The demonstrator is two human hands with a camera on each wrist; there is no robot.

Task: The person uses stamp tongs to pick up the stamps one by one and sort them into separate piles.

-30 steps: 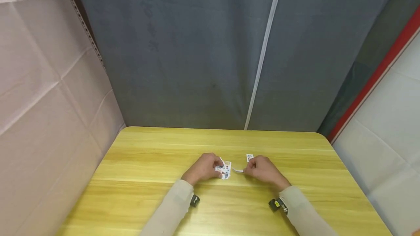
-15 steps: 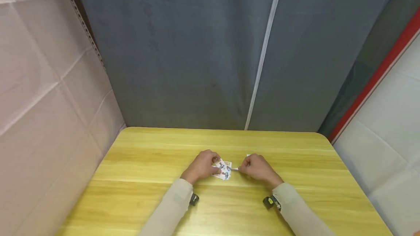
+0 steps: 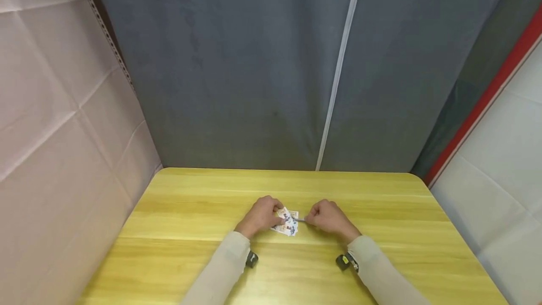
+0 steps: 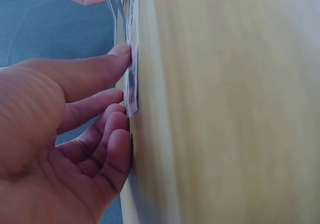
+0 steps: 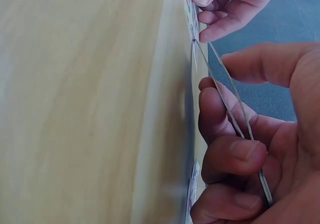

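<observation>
Right wrist view, nearest the lens: the right hand [image 5: 250, 149] has its fingers curled round a pair of thin metal tweezers [image 5: 235, 119], thumb above and fingers below, so the shaft runs out past the fingertips and its tips meet the edge of the sticker sheet [image 5: 190, 14] lying flat on the table [image 5: 90, 109]. Another small printed piece [image 5: 194, 184] lies on the wood just under this hand's knuckles. Beyond the tweezer tips the left hand's fingertips press down on the sheet. In the left wrist view the left hand [image 4: 65, 129] is not closed round anything: its fingers [image 4: 107, 64] are stretched out and pin the sheet [image 4: 131, 79] to the tabletop, with the tweezers [image 4: 116, 4] coming in from the far side. From the head view, the two hands [image 3: 262, 218] [image 3: 328, 218] sit close together near the middle of the yellow wooden table [image 3: 190, 248], the sheet [image 3: 289, 221] between them, touching the left fingers. A grey curtain [image 3: 254, 60] hangs behind the table's far edge.
</observation>
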